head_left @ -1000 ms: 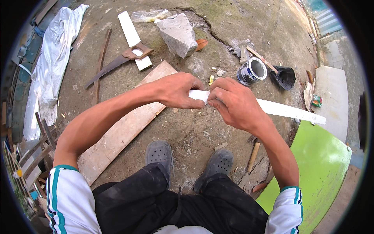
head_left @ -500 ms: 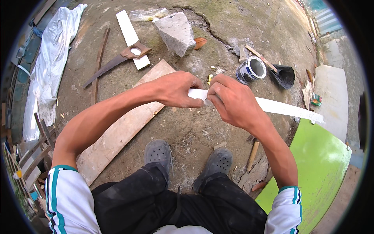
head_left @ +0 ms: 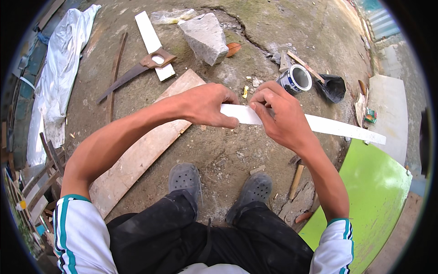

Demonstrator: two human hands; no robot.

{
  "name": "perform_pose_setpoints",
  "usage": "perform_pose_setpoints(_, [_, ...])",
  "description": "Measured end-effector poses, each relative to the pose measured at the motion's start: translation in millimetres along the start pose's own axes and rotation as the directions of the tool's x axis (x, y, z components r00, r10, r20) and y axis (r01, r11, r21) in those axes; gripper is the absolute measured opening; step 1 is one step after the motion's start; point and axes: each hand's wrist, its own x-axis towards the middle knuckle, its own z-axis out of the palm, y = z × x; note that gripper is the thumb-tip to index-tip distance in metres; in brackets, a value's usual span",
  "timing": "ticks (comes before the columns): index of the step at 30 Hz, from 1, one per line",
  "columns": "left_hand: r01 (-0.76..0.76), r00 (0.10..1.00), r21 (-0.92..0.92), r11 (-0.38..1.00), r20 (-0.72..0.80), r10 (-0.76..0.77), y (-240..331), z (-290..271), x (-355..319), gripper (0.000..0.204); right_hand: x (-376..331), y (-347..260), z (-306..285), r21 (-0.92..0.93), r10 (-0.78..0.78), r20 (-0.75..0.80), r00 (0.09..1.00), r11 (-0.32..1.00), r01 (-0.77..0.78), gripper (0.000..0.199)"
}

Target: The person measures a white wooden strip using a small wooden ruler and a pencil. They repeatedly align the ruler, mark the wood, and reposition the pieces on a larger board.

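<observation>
While the left hand (head_left: 209, 106) clamps the white strip (head_left: 342, 129), concealing one end, the right hand (head_left: 284, 115) covers more, its grip indeterminable.

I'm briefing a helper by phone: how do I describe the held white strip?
Find the green panel at lower right. Above it in the picture, a long white strip runs left, behind the right hand, to the left hand. Unlike the white board under the saw, it is held.

Long, narrow white strip (head_left: 335, 127) crosswise in both hands (head_left: 207, 106) (head_left: 285, 116), longest visible stretch rightward.
</observation>
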Motion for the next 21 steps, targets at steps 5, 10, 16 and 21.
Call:
perform_pose_setpoints(5, [-0.040, 0.999, -0.093, 0.995, -0.007, 0.040, -0.2, -0.8, -3.2, 0.048, -6.8, -11.8, -12.0, 0.019, -0.033, 0.024, 0.999, 0.999, 0.032, 0.008])
perform_pose_setpoints(10, [-0.010, 0.999, -0.121, 0.993, 0.037, 0.015, 7.3, -5.5, -5.0, 0.055, -6.4, -17.9, -16.6, -0.039, -0.072, 0.022, 0.997, 0.997, 0.073, 0.009])
perform_pose_setpoints(16, [0.009, 0.998, -0.040, 0.999, 0.055, -0.007, 10.2, -10.5, -5.6, 0.054, -6.1, -20.9, -19.6, -0.091, -0.088, 0.073, 0.993, 0.991, 0.095, 0.008])
perform_pose_setpoints(21, [-0.005, 1.000, -0.040, 0.999, 0.020, 0.006, 12.5, -8.9, -7.5, 0.052, -6.7, -22.1, -16.7, -0.111, -0.085, 0.065, 0.994, 0.990, 0.091, 0.010])
